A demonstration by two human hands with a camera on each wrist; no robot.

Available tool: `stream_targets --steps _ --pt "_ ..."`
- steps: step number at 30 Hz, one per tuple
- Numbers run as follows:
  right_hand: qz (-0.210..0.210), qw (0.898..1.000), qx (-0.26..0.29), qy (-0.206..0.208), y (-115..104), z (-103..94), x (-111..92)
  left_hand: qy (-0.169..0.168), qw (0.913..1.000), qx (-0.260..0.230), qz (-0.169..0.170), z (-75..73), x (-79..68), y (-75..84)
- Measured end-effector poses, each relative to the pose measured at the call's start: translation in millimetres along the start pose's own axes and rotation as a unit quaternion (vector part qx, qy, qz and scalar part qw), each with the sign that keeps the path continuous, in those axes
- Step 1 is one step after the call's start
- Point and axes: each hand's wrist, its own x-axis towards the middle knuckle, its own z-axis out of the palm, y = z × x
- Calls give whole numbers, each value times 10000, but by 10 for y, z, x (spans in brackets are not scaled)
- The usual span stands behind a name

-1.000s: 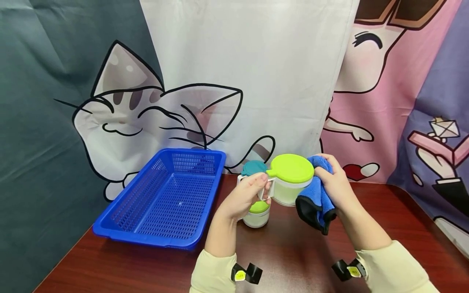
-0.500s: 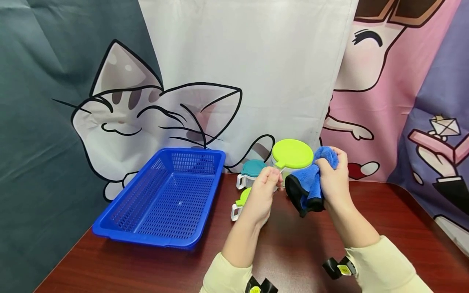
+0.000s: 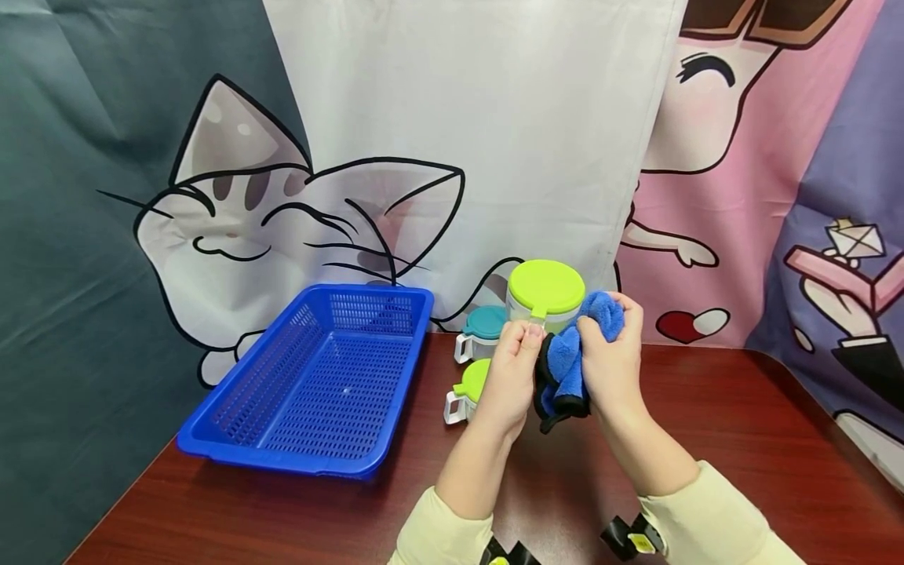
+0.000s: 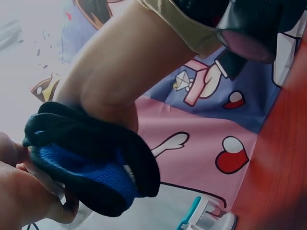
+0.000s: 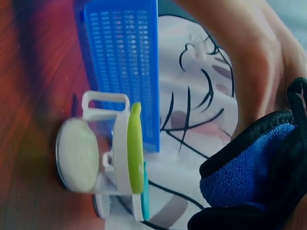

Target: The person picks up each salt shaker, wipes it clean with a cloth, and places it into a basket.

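Note:
My left hand [image 3: 510,380] grips the handle of a large seasoning jar [image 3: 546,287], holding it above the table. The jar has a lime-green lid and a clear body, whose lower part is hidden behind hands and cloth. In my right hand [image 3: 613,365] is a bunched blue cloth [image 3: 563,362] with black edging, close in front of the jar's handle and my left fingertips. Both wrist views show the cloth [image 4: 91,167] near the hands. Behind my left hand stand a small green-lidded jar [image 3: 475,378] and a teal-lidded jar [image 3: 486,322], each with a white handle.
A blue perforated plastic basket [image 3: 311,463] stands on the left of the dark red wooden table [image 3: 713,431]. Right behind the table hangs a cartoon-printed cloth backdrop [image 3: 494,102].
The large jar has been raised and turned, so its handle now points toward me. My left hand has moved right, and my right hand with the cloth has moved left toward the handle.

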Motion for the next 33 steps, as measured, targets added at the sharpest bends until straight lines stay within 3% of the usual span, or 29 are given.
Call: stream_targets --steps 8,15,21,26,29,33 --pt "108 9999 15 25 -17 17 -61 -40 9998 213 9 34 -26 14" --pt "158 9995 269 70 -2 8 19 -24 9989 467 -7 36 -26 19" --pt "330 9994 23 78 -1 -33 99 -144 9969 767 -44 -32 -4 56" --pt "419 9957 -617 -551 -18 -154 162 -347 9970 688 -26 -137 11 132" --pt "158 9889 -1033 -1059 -24 -223 190 -422 9975 570 -56 -191 23 163" --pt "-333 9812 -1259 -1423 -20 -263 211 -481 9975 504 -67 -226 31 175"
